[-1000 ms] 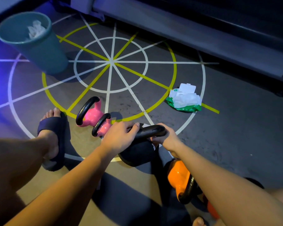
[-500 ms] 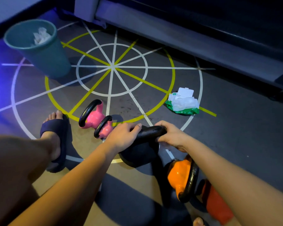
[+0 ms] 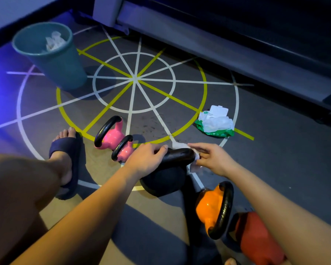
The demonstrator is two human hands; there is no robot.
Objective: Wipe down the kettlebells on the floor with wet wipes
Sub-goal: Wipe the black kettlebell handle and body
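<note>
Left hand [image 3: 147,156] grips the black kettlebell [image 3: 164,180] by its handle [image 3: 177,155], on the floor between pink and orange ones. Right hand [image 3: 211,158] pinches a wet wipe [image 3: 194,166] round the handle's end. Risk: loose wipe bunches or slips, leaving patches unwiped.

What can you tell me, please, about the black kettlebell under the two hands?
The black kettlebell sits on the floor, handle up: a round, dark, matte-looking body under a thick, slightly shiny handle. The left hand grips the handle's left end; the right hand pinches a white wipe wrapped round its right end.
</note>
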